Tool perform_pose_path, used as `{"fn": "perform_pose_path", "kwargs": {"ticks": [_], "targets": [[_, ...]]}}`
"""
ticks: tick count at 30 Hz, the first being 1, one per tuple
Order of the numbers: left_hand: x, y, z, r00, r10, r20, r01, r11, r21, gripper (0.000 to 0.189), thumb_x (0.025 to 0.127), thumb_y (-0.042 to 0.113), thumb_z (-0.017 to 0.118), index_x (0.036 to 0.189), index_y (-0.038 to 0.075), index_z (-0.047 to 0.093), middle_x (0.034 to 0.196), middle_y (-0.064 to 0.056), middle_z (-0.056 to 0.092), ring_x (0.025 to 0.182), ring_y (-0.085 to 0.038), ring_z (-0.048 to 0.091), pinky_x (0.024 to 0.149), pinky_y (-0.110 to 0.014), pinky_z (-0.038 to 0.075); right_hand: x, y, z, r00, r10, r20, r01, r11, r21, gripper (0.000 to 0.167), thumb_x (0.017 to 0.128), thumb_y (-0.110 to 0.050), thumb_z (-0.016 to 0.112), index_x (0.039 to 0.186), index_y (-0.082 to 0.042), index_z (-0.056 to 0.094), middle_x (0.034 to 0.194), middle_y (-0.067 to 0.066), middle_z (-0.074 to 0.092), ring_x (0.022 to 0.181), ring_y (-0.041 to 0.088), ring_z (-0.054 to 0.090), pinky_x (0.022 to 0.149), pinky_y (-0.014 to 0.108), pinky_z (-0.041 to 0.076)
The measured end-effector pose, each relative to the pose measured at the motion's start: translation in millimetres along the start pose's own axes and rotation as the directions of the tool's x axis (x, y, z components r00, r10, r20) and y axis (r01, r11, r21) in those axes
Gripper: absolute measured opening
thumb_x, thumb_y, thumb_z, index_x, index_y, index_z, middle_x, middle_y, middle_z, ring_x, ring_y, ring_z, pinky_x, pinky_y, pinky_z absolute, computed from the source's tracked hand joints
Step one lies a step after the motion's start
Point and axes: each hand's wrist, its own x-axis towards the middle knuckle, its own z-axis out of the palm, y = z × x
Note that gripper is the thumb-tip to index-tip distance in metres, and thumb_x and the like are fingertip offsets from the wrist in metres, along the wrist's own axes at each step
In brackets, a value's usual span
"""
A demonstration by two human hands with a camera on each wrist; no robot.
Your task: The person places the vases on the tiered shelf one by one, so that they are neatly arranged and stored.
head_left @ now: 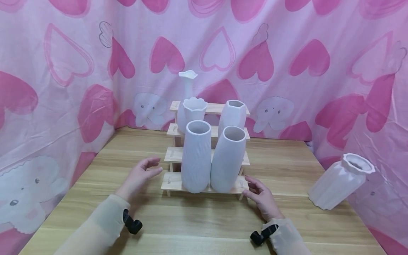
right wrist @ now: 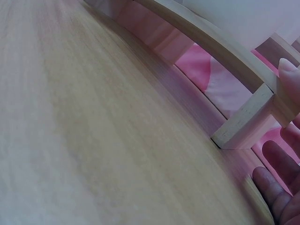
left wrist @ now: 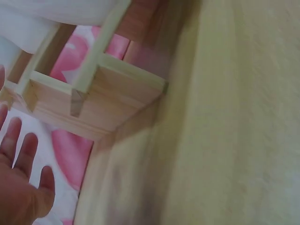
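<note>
A stepped wooden rack (head_left: 172,182) stands mid-table with several white vases on it. A textured cylindrical vase (head_left: 196,159) and a smooth round-mouthed vase (head_left: 227,161) are at the front. Behind them are a scalloped-rim vase (head_left: 195,106), a faceted vase (head_left: 233,115) and a slender wavy-rimmed vase (head_left: 188,83), partly hidden. My left hand (head_left: 140,177) hovers just left of the rack, fingers loosely bent, holding nothing. At the lowest shelf's right end is my right hand (head_left: 262,198). Its thumb (right wrist: 288,70) lies over the shelf end, and its other fingers are spread loosely below.
One more white vase (head_left: 341,180), ribbed with a flared rim, is near the table's right edge and looks tilted in the head view. Pink heart-print cloth (head_left: 210,46) hangs behind and along both sides of the wooden table (head_left: 191,226).
</note>
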Motion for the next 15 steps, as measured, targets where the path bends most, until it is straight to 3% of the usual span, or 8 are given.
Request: {"fn": "perform_pose_path", "kwargs": {"ticks": [3,9,15], "targets": [[-3.6,-7.6,2.8,1.000,0.002,0.031,-0.001,1.000,-0.027,0.062,0.087,0.032,0.071,0.138,0.006,0.047,0.143,-0.016,0.043,0.132,-0.031,0.036,0.108,-0.053,0.024,-0.1,-0.6,0.3,1.000,0.006,0.000,-0.006,1.000,0.003,0.060,0.083,-0.012,0.075,0.138,-0.006,0.051,0.143,0.009,0.046,0.112,0.014,0.055,0.089,0.023,0.046],[-9.3,-19.0,9.5,0.995,-0.078,0.068,0.084,0.992,-0.094,0.063,0.087,0.028,0.071,0.140,0.008,0.045,0.145,-0.013,0.041,0.134,-0.033,0.033,0.109,-0.059,0.017,-0.2,-1.0,0.6,1.000,0.006,-0.003,-0.006,1.000,0.004,0.060,0.083,-0.012,0.075,0.138,-0.006,0.051,0.142,0.010,0.047,0.113,0.015,0.055,0.089,0.023,0.047],[-11.9,-30.9,15.1,0.995,-0.052,0.085,0.062,0.990,-0.124,0.068,0.085,0.021,0.074,0.141,0.004,0.039,0.143,-0.020,0.041,0.130,-0.037,0.040,0.109,-0.055,0.026,0.5,-0.9,0.0,1.000,0.020,0.001,-0.020,1.000,0.007,0.060,0.083,-0.013,0.075,0.137,-0.006,0.051,0.143,0.009,0.046,0.114,0.017,0.053,0.090,0.023,0.046]]}}
